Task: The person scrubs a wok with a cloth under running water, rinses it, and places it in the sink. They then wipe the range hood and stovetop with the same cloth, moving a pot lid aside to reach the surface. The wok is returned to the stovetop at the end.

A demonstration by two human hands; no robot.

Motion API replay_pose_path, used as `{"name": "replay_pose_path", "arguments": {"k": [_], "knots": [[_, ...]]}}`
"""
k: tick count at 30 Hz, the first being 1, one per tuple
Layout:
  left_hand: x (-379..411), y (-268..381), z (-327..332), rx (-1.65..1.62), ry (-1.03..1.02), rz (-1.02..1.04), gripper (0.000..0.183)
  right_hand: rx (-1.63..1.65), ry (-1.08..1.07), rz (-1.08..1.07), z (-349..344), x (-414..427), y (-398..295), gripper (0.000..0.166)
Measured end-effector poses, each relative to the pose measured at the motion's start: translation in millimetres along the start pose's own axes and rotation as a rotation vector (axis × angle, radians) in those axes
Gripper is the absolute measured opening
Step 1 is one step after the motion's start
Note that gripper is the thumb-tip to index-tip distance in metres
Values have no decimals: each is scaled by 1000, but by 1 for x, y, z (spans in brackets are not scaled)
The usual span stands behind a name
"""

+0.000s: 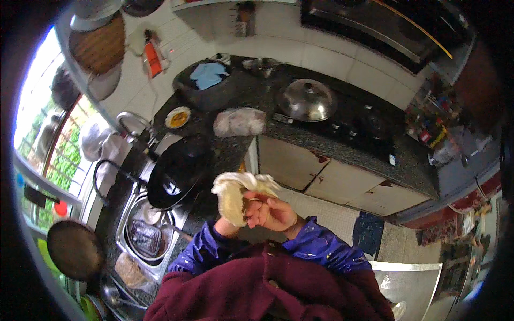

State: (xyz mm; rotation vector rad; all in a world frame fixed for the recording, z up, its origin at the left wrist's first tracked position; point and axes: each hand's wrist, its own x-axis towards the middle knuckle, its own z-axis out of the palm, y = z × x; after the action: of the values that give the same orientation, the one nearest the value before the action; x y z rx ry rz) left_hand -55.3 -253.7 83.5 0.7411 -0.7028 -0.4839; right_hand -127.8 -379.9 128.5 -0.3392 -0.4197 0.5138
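Observation:
A pale yellow-white cloth or glove point(231, 196) covers most of my left hand point(229, 222), whose wrist shows below it. Whether the left fingers are spread or closed beneath it is hidden. My right hand point(271, 212) is bare, palm partly up with fingers curled, and its fingertips meet the edge of the pale fabric; a firm grip cannot be made out. Both hands are in front of my chest, between the sink side and the lower cabinets. Left of them, a black wok point(176, 172) rests tilted over the sink edge.
The steel sink point(120, 236) holds a basin with a clear plastic container. On the dark counter are a domed steel lid point(308, 100), a plastic-wrapped bundle point(240, 122), a small plate of yellow food point(178, 117) and a light blue cloth point(209, 75). White cabinets point(289, 162) stand beneath.

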Motion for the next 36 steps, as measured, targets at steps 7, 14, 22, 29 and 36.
{"name": "replay_pose_path", "arguments": {"k": [7,14,22,29,36], "knots": [[116,4,75,1684,-787,129,60,-25,483,-670,-52,-28,-63,49],[241,0,41,1609,-691,-517,43,-362,672,-335,-144,-21,-109,42],[381,-25,-79,1183,199,130,19,-2104,921,-557,-104,63,-312,43],[401,-89,-130,656,153,-78,26,-1324,696,-977,12,92,-498,40],[387,-129,-149,321,155,-192,53,-2439,338,-1617,88,210,-654,31]]}}
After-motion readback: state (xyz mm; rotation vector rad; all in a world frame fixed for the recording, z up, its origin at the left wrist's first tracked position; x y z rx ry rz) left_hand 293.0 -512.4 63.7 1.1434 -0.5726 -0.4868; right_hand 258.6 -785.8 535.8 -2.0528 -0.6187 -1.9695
